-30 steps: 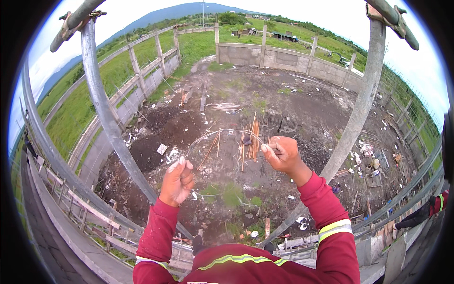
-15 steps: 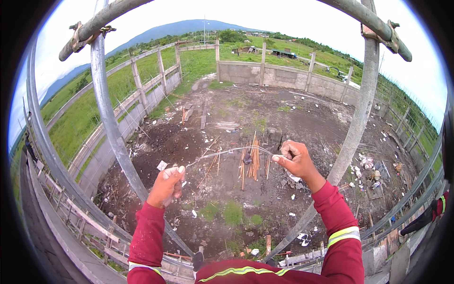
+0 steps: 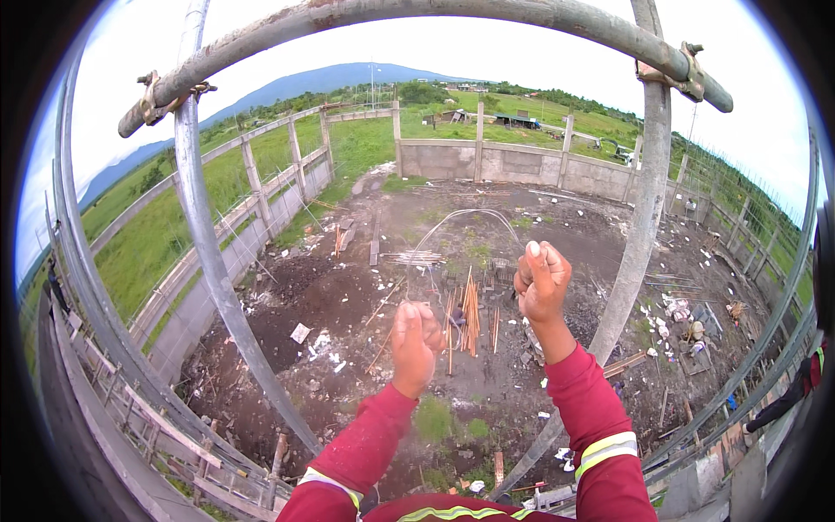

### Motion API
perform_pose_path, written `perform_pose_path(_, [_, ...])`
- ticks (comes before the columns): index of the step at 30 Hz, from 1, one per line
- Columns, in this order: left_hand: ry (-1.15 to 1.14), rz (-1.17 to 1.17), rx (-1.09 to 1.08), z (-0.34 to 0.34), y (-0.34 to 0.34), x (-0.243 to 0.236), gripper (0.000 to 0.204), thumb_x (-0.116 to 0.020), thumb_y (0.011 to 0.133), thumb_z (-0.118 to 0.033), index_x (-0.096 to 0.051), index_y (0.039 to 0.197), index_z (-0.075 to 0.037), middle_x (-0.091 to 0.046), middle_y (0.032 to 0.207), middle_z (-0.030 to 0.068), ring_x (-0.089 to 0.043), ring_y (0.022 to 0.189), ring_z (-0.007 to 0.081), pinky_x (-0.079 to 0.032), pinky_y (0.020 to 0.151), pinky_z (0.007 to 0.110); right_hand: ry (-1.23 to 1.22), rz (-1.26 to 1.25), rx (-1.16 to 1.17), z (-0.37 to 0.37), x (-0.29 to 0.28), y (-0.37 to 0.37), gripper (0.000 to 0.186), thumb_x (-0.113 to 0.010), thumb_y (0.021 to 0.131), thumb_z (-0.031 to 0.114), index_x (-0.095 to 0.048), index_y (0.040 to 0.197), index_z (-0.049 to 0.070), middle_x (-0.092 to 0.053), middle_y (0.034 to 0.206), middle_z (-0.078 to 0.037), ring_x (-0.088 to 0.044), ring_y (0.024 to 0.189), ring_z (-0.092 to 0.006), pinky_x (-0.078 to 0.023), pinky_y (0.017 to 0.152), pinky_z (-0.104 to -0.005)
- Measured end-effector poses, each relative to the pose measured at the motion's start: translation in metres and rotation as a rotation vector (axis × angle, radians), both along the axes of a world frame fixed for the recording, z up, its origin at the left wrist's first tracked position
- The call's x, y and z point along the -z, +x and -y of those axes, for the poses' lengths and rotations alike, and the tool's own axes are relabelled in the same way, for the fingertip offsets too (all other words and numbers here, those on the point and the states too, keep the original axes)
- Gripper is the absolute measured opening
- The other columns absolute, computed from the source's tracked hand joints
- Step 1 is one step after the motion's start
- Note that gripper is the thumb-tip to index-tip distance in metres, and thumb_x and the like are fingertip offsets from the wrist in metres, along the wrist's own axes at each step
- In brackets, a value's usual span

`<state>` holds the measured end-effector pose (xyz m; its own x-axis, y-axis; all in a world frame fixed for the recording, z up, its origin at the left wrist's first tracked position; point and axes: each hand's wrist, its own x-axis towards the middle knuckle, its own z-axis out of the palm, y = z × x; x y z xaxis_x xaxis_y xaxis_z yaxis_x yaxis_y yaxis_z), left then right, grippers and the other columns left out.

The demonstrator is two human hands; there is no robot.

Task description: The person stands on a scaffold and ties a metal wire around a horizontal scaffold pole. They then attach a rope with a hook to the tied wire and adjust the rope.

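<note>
A thin wire point(image 3: 470, 211) is bent into a high arch between my two hands, raised over the drop to the ground below. My left hand point(image 3: 416, 344), slightly blurred, is closed on one end, lower and nearer. My right hand point(image 3: 544, 287) grips the other end higher up, thumb uppermost. Above them a horizontal scaffold pipe point(image 3: 417, 16) is clamped to two uprights by a left coupler point(image 3: 153, 100) and a right coupler point(image 3: 691, 71).
Steel uprights point(image 3: 222, 296) stand either side of me. Far below lie dirt, debris and thin reddish poles point(image 3: 470, 317), bounded by a concrete wall point(image 3: 435, 157). People in work clothes stand at the far left point(image 3: 54, 283) and right point(image 3: 778, 404).
My left hand has moved rightward and my right hand upward, closer together; the wire arches higher. The view has tilted, so the top pipe now shows across the frame.
</note>
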<state>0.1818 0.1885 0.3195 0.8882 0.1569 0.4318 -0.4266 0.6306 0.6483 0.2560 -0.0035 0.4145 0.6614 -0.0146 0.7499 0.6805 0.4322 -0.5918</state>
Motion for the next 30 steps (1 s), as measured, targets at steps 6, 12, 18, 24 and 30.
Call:
perform_pose_path(6, [0.205,-0.052,0.026,0.035,0.036,-0.029,0.033,-0.042,0.113,-0.041,-0.052,0.101,-0.011,-0.040,0.075,-0.0060,-0.030,0.057,0.0042,-0.029,0.053,0.022,0.182,0.169,0.187,0.026,-0.078,0.016,0.047,-0.067,0.102,0.029,-0.040,0.067,0.014,-0.033,0.057,0.007,-0.026,0.046,-0.0041,-0.021,0.043,-0.0263])
perform_pose_path(12, [0.149,0.035,0.092,-0.006,0.045,-0.060,0.030,-0.050,0.108,-0.040,-0.053,0.112,-0.010,-0.049,0.095,-0.0018,-0.035,0.065,0.0047,-0.033,0.057,0.020,0.141,-0.098,-0.321,-0.030,-0.049,0.004,0.040,-0.064,0.105,0.036,-0.043,0.076,0.017,-0.028,0.059,0.008,-0.026,0.049,-0.0046,-0.023,0.042,-0.0239])
perform_pose_path(18, [0.625,0.019,-0.331,-0.033,0.047,-0.032,0.079,-0.098,0.068,-0.029,-0.046,0.122,-0.002,-0.054,0.105,0.0043,-0.054,0.082,0.0082,-0.052,0.074,0.028,0.174,-0.225,-0.476,-0.068,-0.058,-0.010,0.037,-0.067,0.103,0.033,-0.045,0.077,0.018,-0.032,0.060,0.008,-0.029,0.049,-0.0042,-0.026,0.043,-0.0230])
perform_pose_path(24, [0.791,-0.218,-0.442,-0.059,0.051,-0.013,0.079,-0.100,0.063,-0.033,-0.053,0.116,0.000,-0.060,0.095,0.0044,-0.059,0.086,0.0116,-0.053,0.075,0.028,0.033,-0.167,-0.470,-0.094,-0.038,-0.005,0.041,-0.074,0.099,0.030,-0.046,0.073,0.016,-0.041,0.062,0.006,-0.034,0.047,-0.0045,-0.026,0.042,-0.0219])
perform_pose_path(30, [0.594,-0.348,-0.270,-0.170,-0.012,-0.043,0.037,-0.071,0.099,-0.042,-0.053,0.082,-0.015,-0.040,0.060,-0.0106,-0.031,0.045,0.0011,-0.025,0.041,0.021,-0.558,0.410,0.300,-0.003,-0.027,0.027,0.047,-0.083,0.089,0.024,-0.043,0.067,0.010,-0.039,0.059,0.000,-0.040,0.048,-0.0106,-0.030,0.045,-0.0339])
